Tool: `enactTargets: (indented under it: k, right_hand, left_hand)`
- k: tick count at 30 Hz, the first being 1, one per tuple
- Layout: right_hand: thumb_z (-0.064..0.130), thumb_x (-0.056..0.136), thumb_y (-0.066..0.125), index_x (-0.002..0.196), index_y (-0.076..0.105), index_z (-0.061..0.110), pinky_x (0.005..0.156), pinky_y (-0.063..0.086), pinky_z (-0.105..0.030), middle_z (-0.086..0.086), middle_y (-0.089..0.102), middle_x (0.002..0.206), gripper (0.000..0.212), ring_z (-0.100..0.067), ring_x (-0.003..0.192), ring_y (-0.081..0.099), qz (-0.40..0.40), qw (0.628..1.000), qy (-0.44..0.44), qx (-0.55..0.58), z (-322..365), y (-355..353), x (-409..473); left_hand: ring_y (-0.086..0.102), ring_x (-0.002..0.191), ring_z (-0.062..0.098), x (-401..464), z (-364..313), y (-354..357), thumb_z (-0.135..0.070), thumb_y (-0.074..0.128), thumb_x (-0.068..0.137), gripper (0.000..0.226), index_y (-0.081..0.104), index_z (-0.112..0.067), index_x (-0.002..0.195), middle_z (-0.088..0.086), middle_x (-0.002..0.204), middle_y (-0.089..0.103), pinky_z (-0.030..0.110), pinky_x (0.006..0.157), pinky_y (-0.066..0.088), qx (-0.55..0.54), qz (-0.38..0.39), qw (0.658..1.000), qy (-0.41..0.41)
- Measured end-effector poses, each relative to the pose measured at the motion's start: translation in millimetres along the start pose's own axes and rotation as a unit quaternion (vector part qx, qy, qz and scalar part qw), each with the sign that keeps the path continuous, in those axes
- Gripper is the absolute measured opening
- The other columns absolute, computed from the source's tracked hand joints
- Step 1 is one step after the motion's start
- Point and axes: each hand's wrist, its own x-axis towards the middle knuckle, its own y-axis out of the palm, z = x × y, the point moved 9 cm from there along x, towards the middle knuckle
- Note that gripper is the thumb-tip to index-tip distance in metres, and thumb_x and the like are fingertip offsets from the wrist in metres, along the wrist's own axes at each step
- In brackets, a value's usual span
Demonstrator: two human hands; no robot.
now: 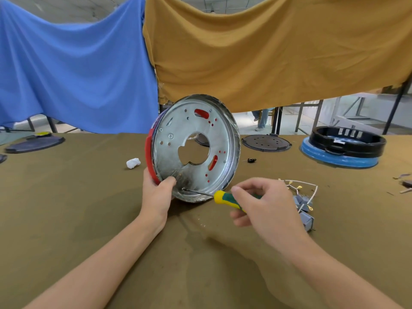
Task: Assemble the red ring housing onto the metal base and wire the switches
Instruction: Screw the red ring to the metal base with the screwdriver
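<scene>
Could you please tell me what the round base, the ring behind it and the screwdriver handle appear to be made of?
Round base: thin stamped sheet metal, likely galvanised steel, judging by its dull silver mottled sheen and punched holes.
Ring: probably moulded plastic, uniformly glossy red.
Screwdriver handle: yellow and green, apparently plastic or rubber.

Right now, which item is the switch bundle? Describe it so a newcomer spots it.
Start at the tilted metal base standing mid-table. Just right of it, behind the right hand holding the screwdriver, lies the switch bundle: grey blocks on white wires with brass terminals, the only wired item there.

Head-worn view, forward and down
</scene>
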Motion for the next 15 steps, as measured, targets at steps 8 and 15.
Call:
enactTargets:
  k: [8, 15]
  right_hand:
    - [0.014, 0.074, 0.078, 0.085, 0.066, 0.032, 0.062, 0.047, -0.018, 0.014, 0.063, 0.083, 0.024, -0.011, 0.072, 0.06, 0.069, 0.979, -0.101, -0.161, 5.7, 0.7, -6.5]
    - [0.034, 0.084, 0.071, 0.086, 0.066, 0.029, 0.064, 0.045, -0.018, 0.013, 0.06, 0.081, 0.008, -0.007, 0.074, 0.059, -0.038, 0.961, -0.173, -0.214, 20.1, 0.4, -12.9]
  left_hand:
    - [0.063, 0.116, 0.027, 1.7, 2.3, -0.9, -0.005, 0.058, 0.076, 0.058, 0.047, -0.027, 0.129, 0.001, 0.122, 0.065, 0.051, 0.095, 0.054, -0.007, 0.007, 1.0, -0.002]
    - [0.063, 0.115, 0.023, 3.5, 3.2, -0.9, -0.014, 0.062, 0.069, 0.055, 0.05, -0.031, 0.12, -0.001, 0.122, 0.065, 0.054, 0.102, 0.049, 0.014, 0.006, 1.0, 0.001]
